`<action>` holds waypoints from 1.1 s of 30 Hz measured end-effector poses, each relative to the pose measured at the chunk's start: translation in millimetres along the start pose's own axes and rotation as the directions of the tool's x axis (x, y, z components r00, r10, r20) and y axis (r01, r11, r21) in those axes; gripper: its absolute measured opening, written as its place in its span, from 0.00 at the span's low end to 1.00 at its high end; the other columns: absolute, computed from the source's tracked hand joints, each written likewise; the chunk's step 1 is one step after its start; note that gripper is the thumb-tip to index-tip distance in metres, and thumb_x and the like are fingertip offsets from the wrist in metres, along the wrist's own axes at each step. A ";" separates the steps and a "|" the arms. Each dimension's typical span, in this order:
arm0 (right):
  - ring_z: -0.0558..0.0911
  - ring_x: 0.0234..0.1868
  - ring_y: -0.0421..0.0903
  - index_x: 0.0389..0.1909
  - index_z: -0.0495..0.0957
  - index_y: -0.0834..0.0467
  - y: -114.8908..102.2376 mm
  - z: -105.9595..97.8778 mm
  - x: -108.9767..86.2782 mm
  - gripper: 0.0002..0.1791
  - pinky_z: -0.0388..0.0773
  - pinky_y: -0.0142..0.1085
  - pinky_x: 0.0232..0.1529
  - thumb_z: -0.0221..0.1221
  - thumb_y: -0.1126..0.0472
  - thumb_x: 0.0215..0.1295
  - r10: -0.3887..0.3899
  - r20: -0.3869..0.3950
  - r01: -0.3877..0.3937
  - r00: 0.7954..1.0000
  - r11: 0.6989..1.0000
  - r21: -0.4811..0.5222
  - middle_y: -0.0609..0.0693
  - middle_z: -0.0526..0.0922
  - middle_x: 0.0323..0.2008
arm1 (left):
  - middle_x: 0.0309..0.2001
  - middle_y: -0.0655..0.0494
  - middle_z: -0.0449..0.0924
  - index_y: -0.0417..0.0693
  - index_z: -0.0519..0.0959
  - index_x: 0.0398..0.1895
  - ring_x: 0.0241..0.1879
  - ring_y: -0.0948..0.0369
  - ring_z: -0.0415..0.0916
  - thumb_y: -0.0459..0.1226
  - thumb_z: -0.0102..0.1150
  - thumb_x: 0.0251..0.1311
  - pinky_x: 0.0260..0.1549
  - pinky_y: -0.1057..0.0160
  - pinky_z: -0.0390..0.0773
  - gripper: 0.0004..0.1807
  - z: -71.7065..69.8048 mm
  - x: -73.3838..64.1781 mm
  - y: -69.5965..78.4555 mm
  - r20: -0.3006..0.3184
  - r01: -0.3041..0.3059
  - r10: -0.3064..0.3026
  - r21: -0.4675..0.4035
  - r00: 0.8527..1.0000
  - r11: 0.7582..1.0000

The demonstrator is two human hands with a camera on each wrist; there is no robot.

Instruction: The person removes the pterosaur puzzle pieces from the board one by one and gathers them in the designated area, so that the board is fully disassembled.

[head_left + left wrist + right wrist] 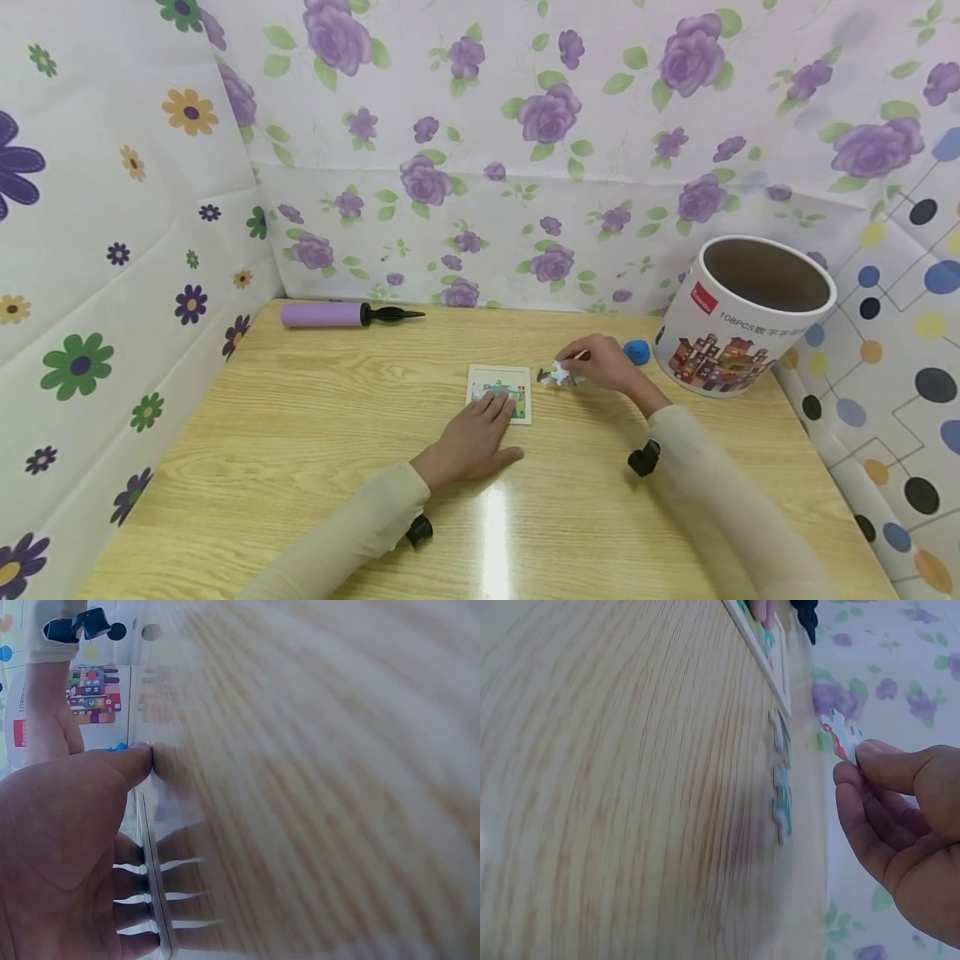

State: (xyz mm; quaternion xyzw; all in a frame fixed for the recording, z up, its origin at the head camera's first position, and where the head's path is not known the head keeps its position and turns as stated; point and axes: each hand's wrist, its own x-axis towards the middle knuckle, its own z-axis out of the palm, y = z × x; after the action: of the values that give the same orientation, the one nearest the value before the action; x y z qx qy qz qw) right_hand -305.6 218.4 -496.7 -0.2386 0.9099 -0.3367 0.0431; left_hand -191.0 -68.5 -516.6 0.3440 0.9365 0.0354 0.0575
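With my right fingers (857, 815) I pinch one jigsaw piece (842, 739), near the loose pieces (781, 804); my left fingers (491, 406) lie straight upon the puzzle board (497, 372).

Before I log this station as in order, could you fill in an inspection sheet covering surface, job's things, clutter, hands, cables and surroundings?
Surface: wood-grain tabletop, with a bright glare streak toward the front.
Job's things: framed puzzle; loose pieces on the table to its right; one held piece.
Clutter: purple pump lying at the back left; small blue object beside a large printed bucket at the back right.
Hands: left hand rests its fingers on the framed puzzle; right hand pinches the held piece.
Cables: nothing seen.
Surroundings: purple-rose sheet behind, flowered sheet at left, dotted sheet at right.
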 end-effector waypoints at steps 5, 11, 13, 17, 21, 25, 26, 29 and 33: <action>0.87 0.42 0.49 0.48 0.89 0.56 10.3 -8.9 -10.6 0.09 0.84 0.45 0.44 0.63 0.61 0.71 0.031 -0.013 -0.030 0.999 0.999 0.013 0.53 0.89 0.46 | 0.80 0.39 0.51 0.37 0.54 0.80 0.79 0.44 0.52 0.61 0.43 0.76 0.75 0.49 0.58 0.44 -0.7 -0.5 -0.4 -0.004 -0.012 0.012 0.012 1.000 1.000; 0.87 0.44 0.52 0.47 0.89 0.59 25.8 -16.0 -19.7 0.10 0.85 0.48 0.45 0.63 0.64 0.71 0.047 -0.015 -0.047 0.999 0.999 0.018 0.57 0.89 0.46 | 0.80 0.39 0.51 0.37 0.54 0.80 0.79 0.44 0.51 0.61 0.42 0.76 0.75 0.48 0.58 0.44 -0.8 -0.1 -0.6 0.004 -0.009 0.008 0.012 1.000 1.000; 0.87 0.44 0.52 0.47 0.89 0.59 30.2 -18.3 -22.3 0.09 0.85 0.48 0.45 0.63 0.64 0.71 0.059 -0.021 -0.059 0.998 0.998 0.014 0.57 0.89 0.45 | 0.80 0.39 0.50 0.37 0.53 0.81 0.79 0.44 0.50 0.61 0.42 0.76 0.75 0.48 0.57 0.45 -0.3 0.1 -0.7 0.011 -0.004 0.004 0.007 1.000 1.000; 0.87 0.43 0.52 0.45 0.90 0.58 36.9 -20.9 -26.7 0.08 0.85 0.48 0.45 0.64 0.64 0.70 0.070 -0.040 -0.071 0.997 0.997 -0.025 0.56 0.90 0.43 | 0.81 0.39 0.50 0.37 0.53 0.81 0.79 0.44 0.50 0.61 0.42 0.76 0.75 0.49 0.56 0.45 0.1 0.2 -0.5 0.016 -0.001 0.001 -0.003 1.000 1.000; 0.88 0.43 0.51 0.44 0.91 0.57 43.1 -20.1 -27.5 0.08 0.85 0.47 0.44 0.65 0.64 0.69 0.082 -0.052 -0.086 0.995 0.994 -0.063 0.54 0.90 0.42 | 0.80 0.39 0.50 0.37 0.53 0.81 0.79 0.44 0.50 0.60 0.42 0.76 0.75 0.49 0.56 0.44 -0.4 0.3 -0.4 0.014 -0.002 0.002 -0.001 1.000 1.000; 0.88 0.42 0.51 0.43 0.91 0.58 47.3 -19.0 -27.8 0.07 0.85 0.46 0.43 0.66 0.65 0.68 0.083 -0.054 -0.087 0.995 0.993 -0.081 0.55 0.91 0.41 | 0.80 0.39 0.50 0.37 0.53 0.81 0.79 0.44 0.50 0.60 0.43 0.76 0.75 0.49 0.57 0.44 -0.8 0.0 -0.1 0.014 -0.003 0.002 0.004 1.000 1.000; 0.88 0.41 0.51 0.43 0.91 0.58 47.9 -18.8 -27.9 0.07 0.85 0.46 0.43 0.66 0.65 0.68 0.080 -0.053 -0.084 0.995 0.993 -0.079 0.55 0.91 0.41 | 0.80 0.39 0.50 0.37 0.53 0.81 0.79 0.44 0.50 0.60 0.42 0.76 0.75 0.49 0.57 0.44 -1.1 -0.1 0.0 0.015 -0.002 0.002 0.006 1.000 1.000; 0.88 0.41 0.51 0.42 0.91 0.59 49.5 -18.3 -28.1 0.07 0.86 0.47 0.42 0.66 0.66 0.68 0.067 -0.045 -0.070 0.997 0.995 -0.075 0.56 0.91 0.40 | 0.80 0.39 0.50 0.38 0.53 0.81 0.79 0.45 0.50 0.61 0.42 0.76 0.75 0.49 0.57 0.44 -1.7 -0.3 0.4 0.022 0.000 0.000 0.009 1.000 1.000; 0.88 0.40 0.50 0.42 0.91 0.59 52.5 -16.6 -27.4 0.07 0.85 0.46 0.42 0.65 0.66 0.68 0.060 -0.035 -0.063 0.998 0.996 -0.067 0.55 0.91 0.40 | 0.81 0.40 0.50 0.38 0.53 0.81 0.79 0.45 0.50 0.61 0.42 0.76 0.75 0.49 0.57 0.44 -1.8 0.0 0.6 0.021 0.001 -0.002 0.017 1.000 1.000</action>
State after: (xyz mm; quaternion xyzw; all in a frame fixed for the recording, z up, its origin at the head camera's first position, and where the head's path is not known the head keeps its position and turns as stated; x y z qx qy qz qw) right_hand -306.6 275.5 -519.4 -0.2062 0.9283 -0.3079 0.0305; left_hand -190.9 -68.1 -514.7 0.3441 0.9364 0.0241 0.0642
